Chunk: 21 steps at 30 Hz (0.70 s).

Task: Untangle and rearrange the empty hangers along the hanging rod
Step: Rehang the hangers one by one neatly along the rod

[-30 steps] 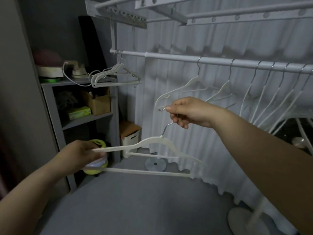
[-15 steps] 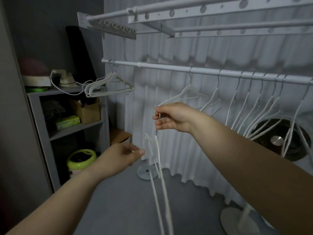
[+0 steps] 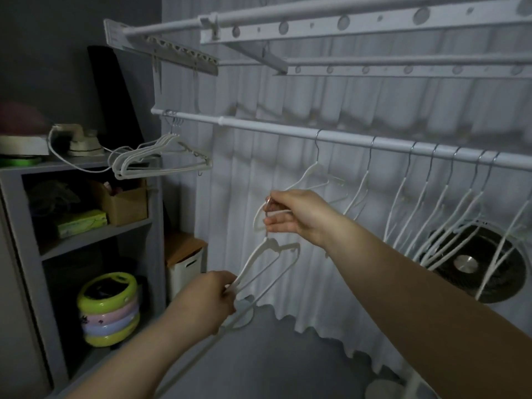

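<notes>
Pale curtain (image 3: 253,156) hangs behind the white hanger (image 3: 260,263), held in mid-air below the hanging rod (image 3: 273,129), thin-armed and tilted down to the left from its metal hook. Half a second ago it dangled from the right hand (image 3: 290,214) alone. Now the left hand (image 3: 204,300) has curled its fingers round its lower arm while the right fingers pinch the hook, so it is probably steadied for rehanging beside the spaced row (image 3: 404,182).
</notes>
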### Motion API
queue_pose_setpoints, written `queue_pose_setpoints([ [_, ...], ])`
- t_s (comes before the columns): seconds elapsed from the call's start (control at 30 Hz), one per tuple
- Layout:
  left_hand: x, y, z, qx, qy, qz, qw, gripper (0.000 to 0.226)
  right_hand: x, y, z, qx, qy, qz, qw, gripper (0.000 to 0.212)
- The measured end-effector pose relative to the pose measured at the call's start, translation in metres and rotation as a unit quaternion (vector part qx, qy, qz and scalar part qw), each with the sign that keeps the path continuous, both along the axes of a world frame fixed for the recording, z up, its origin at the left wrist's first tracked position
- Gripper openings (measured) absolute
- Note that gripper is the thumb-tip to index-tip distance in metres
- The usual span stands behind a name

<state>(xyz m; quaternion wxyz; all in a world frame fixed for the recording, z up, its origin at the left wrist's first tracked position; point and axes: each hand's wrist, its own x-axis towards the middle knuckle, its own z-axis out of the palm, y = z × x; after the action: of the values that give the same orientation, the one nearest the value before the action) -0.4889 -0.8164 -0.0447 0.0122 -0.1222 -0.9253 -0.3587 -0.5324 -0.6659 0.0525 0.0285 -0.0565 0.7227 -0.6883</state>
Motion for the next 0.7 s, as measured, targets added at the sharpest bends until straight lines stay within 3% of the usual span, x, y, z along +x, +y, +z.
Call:
queue_pose_setpoints([
  [0.07,-0.015,0.006,0.006,0.004,-0.013,0.003,1.000,0.019,-0.016,0.016,0.005,0.150,0.033,-0.016,0.988,0.017],
  [0.2,-0.050,0.027,0.022,0.024,-0.030,0.003,0.999,0.024,-0.062,0.059,0.017,0.358,0.176,-0.149,0.905,0.032],
  [0.37,-0.092,0.068,0.044,0.059,-0.007,-0.008,0.998,0.029,-0.104,0.125,0.045,0.579,0.261,-0.271,0.723,0.048],
  [0.53,-0.137,0.105,0.061,0.086,0.039,-0.014,0.995,0.027,-0.132,0.171,0.057,0.669,0.246,-0.315,0.627,0.056],
  [0.7,-0.166,0.133,0.081,0.083,0.084,-0.018,0.993,0.031,-0.145,0.186,0.057,0.692,0.267,-0.312,0.594,0.055],
])
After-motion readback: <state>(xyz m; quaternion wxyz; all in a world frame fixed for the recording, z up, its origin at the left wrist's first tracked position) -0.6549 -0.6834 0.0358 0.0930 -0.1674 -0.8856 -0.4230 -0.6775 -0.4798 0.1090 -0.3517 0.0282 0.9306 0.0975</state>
